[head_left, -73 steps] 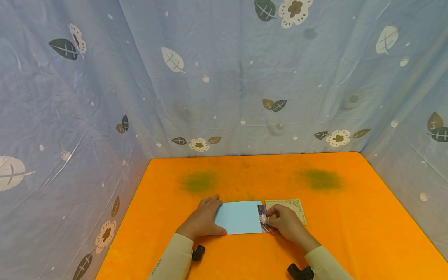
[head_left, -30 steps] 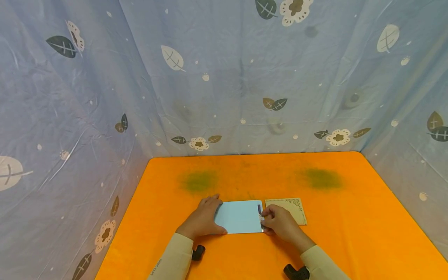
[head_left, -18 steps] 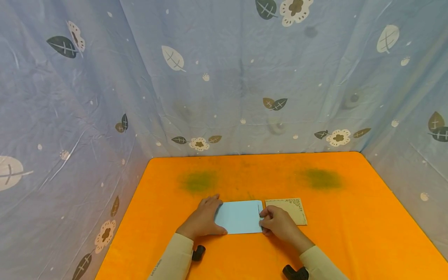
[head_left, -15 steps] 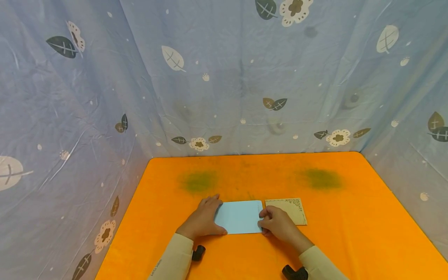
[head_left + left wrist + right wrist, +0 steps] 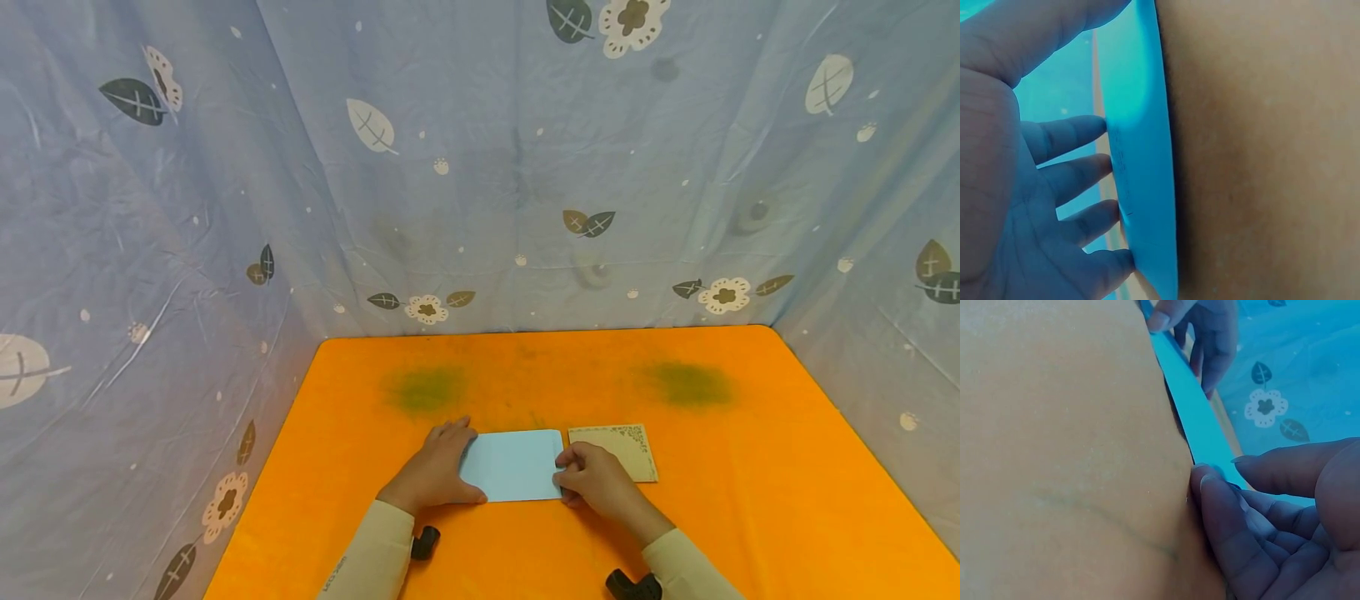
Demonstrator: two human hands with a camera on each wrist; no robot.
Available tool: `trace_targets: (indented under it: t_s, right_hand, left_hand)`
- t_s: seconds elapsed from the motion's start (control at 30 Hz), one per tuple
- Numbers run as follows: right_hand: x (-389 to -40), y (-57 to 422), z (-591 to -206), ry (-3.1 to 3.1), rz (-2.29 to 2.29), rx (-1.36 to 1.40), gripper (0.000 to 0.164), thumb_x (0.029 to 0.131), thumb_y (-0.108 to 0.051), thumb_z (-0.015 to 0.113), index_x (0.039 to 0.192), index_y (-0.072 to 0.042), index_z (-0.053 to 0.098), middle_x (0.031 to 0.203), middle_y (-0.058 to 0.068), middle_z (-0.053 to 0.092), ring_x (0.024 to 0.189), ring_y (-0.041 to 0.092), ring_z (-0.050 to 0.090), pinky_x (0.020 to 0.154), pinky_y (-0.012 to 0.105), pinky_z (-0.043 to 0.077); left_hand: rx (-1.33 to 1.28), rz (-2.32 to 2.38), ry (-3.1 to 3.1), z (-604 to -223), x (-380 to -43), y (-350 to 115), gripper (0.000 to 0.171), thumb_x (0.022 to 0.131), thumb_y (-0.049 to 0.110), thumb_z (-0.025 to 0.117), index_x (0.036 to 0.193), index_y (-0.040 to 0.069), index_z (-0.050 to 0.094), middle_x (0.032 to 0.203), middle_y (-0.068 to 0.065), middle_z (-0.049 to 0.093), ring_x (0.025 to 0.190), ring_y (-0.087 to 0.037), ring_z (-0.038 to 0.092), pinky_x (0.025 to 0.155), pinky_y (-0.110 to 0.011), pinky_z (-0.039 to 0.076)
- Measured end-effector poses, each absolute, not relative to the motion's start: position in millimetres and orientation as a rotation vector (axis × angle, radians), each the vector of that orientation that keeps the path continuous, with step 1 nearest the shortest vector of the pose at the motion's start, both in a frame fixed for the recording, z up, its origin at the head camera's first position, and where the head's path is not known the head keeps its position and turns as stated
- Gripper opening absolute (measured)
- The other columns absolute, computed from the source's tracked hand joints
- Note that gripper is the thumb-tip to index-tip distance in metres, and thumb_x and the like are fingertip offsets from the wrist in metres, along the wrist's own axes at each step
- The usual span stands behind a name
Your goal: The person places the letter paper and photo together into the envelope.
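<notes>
Pale-blue envelope [image 5: 517, 467] lies on orange tabletop [image 5: 525, 375]; contents hidden from view. Left hand [image 5: 438, 467], fingers extended, braces its left end. Right hand [image 5: 596, 479], fingers curled, touches its right end; pinch undeterminable. Patterned tan card [image 5: 633, 450] sits just right.

right hand [image 5: 597, 478] shifted left to right end of pale blue envelope [image 5: 513, 467], dark printed card now hidden
</notes>
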State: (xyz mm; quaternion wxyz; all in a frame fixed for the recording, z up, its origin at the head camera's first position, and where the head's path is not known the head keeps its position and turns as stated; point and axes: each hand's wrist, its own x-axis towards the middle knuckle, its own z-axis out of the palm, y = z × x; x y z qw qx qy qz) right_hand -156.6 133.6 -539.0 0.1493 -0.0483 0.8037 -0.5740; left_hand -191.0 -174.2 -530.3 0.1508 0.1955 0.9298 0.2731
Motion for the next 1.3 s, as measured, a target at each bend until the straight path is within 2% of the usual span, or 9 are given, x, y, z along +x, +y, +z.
trace_targets:
  t_s: [0.6, 0.9, 1.3]
  right_hand:
    - [-153.9, 139.7, -532.8, 2.254, -1.724, -0.149, 0.019, 0.102, 0.002, 0.074, 0.114, 0.012, 0.064, 0.082, 0.012, 0.070, 0.068, 0.032, 0.072, 0.063, 0.040, 0.065]
    - [-156.5, 150.0, -535.2, 2.246, -1.753, -0.085, 0.016, 0.104, 0.000, 0.071, 0.114, 0.010, 0.065, 0.086, 0.015, 0.071, 0.072, 0.034, 0.073, 0.066, 0.041, 0.065]
    - [-160.3, 165.0, -540.4, 2.332, -1.731, -0.013, 0.016, 0.106, -0.005, 0.070, 0.114, 0.008, 0.066, 0.088, 0.012, 0.070, 0.073, 0.033, 0.072, 0.065, 0.043, 0.064]
  left_hand:
    - [0.571, 0.796, 2.668, -531.6, -191.1, -174.7, 0.099, 0.081, 0.046, 0.098, 0.160, 0.008, 0.052, 0.177, -0.012, 0.026, 0.161, -0.044, 0.019, 0.118, -0.064, 0.038]
    - [0.578, 0.791, 2.678, -533.6, -191.5, -175.1, 0.099, 0.081, 0.046, 0.098, 0.160, 0.008, 0.052, 0.177, -0.012, 0.026, 0.161, -0.044, 0.021, 0.118, -0.063, 0.038]
    - [0.572, 0.793, 2.667, -530.6, -191.4, -174.2, 0.099, 0.081, 0.045, 0.098, 0.160, 0.007, 0.052, 0.177, -0.013, 0.026, 0.161, -0.045, 0.020, 0.119, -0.064, 0.037]
